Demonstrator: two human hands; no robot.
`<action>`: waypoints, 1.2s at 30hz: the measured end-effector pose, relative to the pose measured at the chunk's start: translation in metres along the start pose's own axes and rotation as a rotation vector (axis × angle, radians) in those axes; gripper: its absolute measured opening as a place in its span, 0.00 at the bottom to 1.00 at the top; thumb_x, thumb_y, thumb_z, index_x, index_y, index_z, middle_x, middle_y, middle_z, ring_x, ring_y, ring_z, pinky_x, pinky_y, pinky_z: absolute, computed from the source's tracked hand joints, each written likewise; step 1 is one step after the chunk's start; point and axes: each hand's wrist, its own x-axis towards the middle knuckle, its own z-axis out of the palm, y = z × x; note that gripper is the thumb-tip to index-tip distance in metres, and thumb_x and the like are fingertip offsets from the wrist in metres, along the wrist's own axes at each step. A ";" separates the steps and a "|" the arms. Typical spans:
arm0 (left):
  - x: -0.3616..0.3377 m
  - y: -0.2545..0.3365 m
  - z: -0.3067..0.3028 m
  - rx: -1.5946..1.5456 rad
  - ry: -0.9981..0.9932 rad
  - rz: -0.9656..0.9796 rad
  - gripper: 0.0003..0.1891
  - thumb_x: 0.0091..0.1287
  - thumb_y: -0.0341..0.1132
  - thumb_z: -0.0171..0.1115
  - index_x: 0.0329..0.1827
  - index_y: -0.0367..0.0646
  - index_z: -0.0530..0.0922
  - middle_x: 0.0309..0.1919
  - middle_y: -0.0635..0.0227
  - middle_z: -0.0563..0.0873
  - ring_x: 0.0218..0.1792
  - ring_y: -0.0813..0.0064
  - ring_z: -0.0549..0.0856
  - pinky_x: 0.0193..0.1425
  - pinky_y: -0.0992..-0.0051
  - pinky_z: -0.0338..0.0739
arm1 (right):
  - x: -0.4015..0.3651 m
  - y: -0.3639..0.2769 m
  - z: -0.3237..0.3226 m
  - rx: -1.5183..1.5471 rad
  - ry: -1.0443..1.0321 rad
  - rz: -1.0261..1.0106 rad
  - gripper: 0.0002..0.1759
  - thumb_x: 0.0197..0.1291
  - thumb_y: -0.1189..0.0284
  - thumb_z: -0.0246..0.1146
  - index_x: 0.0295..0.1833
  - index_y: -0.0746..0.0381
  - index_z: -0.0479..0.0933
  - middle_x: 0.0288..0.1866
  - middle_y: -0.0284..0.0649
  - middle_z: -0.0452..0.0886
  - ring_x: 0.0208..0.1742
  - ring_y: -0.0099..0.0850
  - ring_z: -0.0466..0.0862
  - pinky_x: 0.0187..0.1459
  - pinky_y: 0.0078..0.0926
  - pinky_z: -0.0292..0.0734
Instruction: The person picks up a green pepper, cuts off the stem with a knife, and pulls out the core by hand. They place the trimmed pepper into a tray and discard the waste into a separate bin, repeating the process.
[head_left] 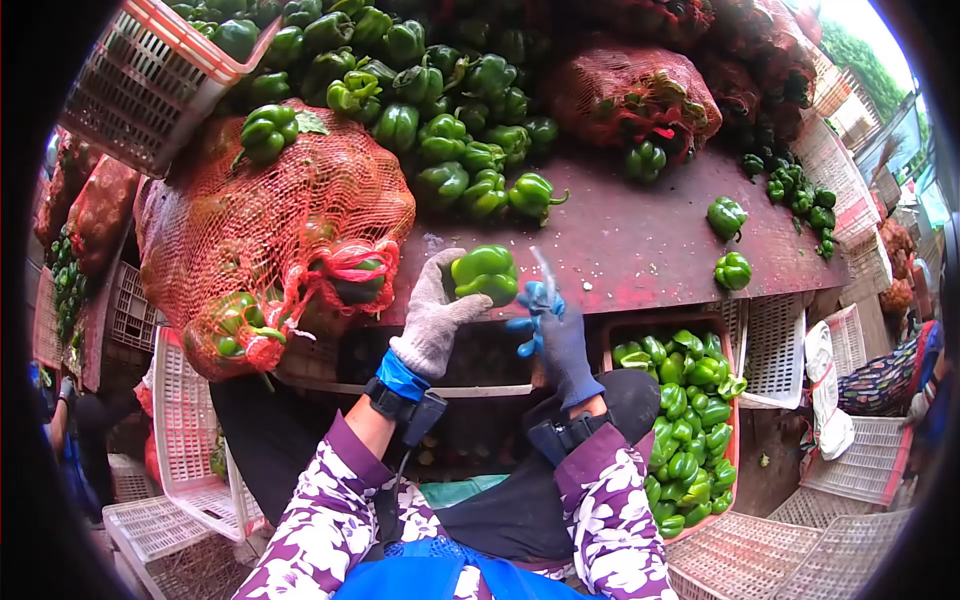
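Note:
My left hand (437,318), in a pale grey knit glove, is closed around a green bell pepper (486,274) above the table's near edge. Just to the right, my right hand (558,340), in a dark glove with blue fingertips, grips a small knife (543,270) with its thin blade pointing up and away. The blade is apart from the pepper. Left of my hands sits a full red mesh sack (290,220) of peppers, tied with pink-red netting. A heap of loose green peppers (440,140) lies on the dark red table (620,230) beyond my hands.
An orange crate (735,440) full of peppers stands to my right. Another crate (150,85) rests at upper left. More mesh sacks (640,95) lie at the back. Plastic crates (775,350) stand around me. People's arms and clothing show at both far sides.

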 end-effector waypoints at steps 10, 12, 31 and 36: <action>0.004 -0.004 -0.017 1.049 -0.136 0.204 0.34 0.61 0.36 0.73 0.71 0.40 0.71 0.65 0.51 0.77 0.67 0.53 0.77 0.74 0.62 0.68 | 0.001 0.002 0.012 -0.038 0.090 -0.072 0.21 0.70 0.59 0.66 0.56 0.64 0.79 0.36 0.32 0.81 0.27 0.18 0.79 0.21 0.17 0.78; 0.000 -0.002 -0.015 1.070 -0.095 0.126 0.35 0.63 0.39 0.71 0.73 0.41 0.69 0.67 0.47 0.77 0.70 0.51 0.74 0.74 0.61 0.68 | 0.005 0.002 0.015 -0.190 0.061 -0.042 0.21 0.73 0.57 0.62 0.56 0.65 0.79 0.32 0.33 0.81 0.28 0.19 0.81 0.22 0.20 0.78; 0.000 -0.008 0.009 1.392 -0.040 0.506 0.33 0.57 0.38 0.75 0.65 0.36 0.73 0.53 0.48 0.82 0.55 0.47 0.82 0.61 0.56 0.77 | -0.025 -0.004 0.032 -1.249 0.192 -0.203 0.18 0.73 0.62 0.55 0.48 0.69 0.74 0.40 0.58 0.84 0.45 0.56 0.85 0.48 0.52 0.80; -0.001 -0.007 0.015 1.440 -0.091 0.553 0.32 0.57 0.36 0.75 0.63 0.34 0.73 0.51 0.48 0.83 0.53 0.46 0.82 0.59 0.55 0.78 | -0.020 -0.005 0.025 -1.244 0.175 -0.139 0.18 0.71 0.62 0.57 0.49 0.69 0.74 0.41 0.58 0.85 0.45 0.54 0.86 0.50 0.49 0.80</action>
